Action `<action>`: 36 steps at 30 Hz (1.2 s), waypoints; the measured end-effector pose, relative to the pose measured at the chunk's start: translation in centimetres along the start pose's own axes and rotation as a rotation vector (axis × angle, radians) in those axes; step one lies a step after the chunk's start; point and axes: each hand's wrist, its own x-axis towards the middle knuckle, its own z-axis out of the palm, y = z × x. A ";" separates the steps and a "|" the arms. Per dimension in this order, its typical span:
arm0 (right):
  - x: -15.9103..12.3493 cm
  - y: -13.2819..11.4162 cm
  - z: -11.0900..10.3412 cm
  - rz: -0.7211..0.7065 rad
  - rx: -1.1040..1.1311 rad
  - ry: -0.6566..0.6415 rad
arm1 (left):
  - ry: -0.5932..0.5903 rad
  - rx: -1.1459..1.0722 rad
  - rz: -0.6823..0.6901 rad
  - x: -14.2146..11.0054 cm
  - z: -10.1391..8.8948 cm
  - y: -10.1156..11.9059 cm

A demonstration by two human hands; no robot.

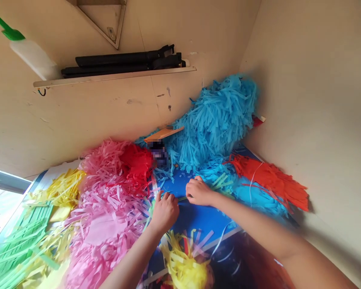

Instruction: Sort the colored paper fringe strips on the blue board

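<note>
My left hand [166, 208] is closed, with its fingers curled down over the blue tabletop [180, 182]. My right hand [199, 192] is closed too, a little further right. A thin green paper strip [183, 198] runs between the two hands and seems pinched at both ends; the fingertips are partly hidden. More green fringe [224, 182] sticks out beyond my right hand, over light blue fringed paper. Below the hands, near the table's front edge, is a bunch of yellow fringed paper [188, 267] with a few red and lilac strips.
Pink fringed paper [108, 224], red fringe [136, 164], yellow fringe [67, 184] and green fringe [21, 237] cover the left side. A tall light blue fringed heap [216, 116] leans in the corner, orange-red fringe [270, 180] lying right. A wall shelf [117, 77] carries black objects [123, 62].
</note>
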 end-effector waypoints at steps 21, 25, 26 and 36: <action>-3.5 -0.2 1.7 -0.008 0.119 0.176 | -0.037 -0.110 -0.086 -2.6 1.2 -0.7; -3.8 1.0 2.2 0.101 0.228 0.189 | -0.080 -0.208 -0.163 -2.6 1.4 -1.7; -3.8 1.2 2.3 0.122 0.254 0.190 | -0.095 -0.231 -0.179 -2.6 1.4 -2.0; -3.8 1.8 1.6 0.196 0.400 0.136 | -0.216 -0.272 -0.263 -1.8 0.5 -2.2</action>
